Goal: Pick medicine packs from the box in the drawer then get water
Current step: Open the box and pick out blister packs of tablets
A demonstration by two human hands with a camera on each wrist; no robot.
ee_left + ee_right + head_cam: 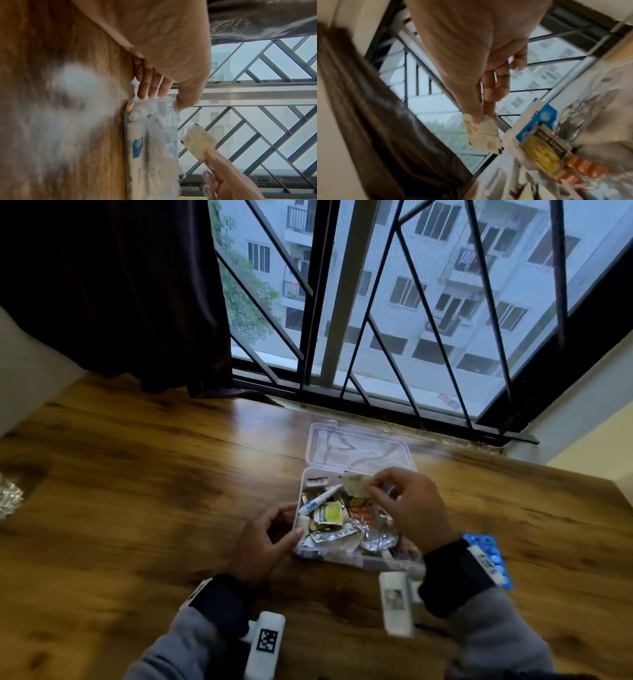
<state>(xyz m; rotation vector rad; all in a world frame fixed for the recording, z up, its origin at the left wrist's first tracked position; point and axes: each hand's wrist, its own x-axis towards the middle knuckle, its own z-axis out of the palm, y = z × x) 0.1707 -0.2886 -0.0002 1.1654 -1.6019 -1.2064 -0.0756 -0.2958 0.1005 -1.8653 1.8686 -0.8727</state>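
Note:
A clear plastic box (pixel 342 558) stands on the wooden table with its lid (pixel 356 446) swung back, filled with medicine packs. Inside lie a white tube (pixel 318 499), a yellow sachet (pixel 329 513) and orange tablets (pixel 363 513). My right hand (pixel 368 487) pinches a small beige pack (pixel 354 484) between thumb and fingers, just above the box's far side. The right wrist view shows the beige pack (pixel 481 135) hanging from that pinch (pixel 481 117). My left hand (pixel 294 518) touches the box's left wall with fairly straight fingers (pixel 149 92) and thumb on the rim.
A blue blister pack (pixel 493 556) lies on the table right of my right wrist. Crumpled foil (pixel 10 498) sits at the table's left edge. A barred window (pixel 394 337) and a dark curtain (pixel 137 302) stand behind the table.

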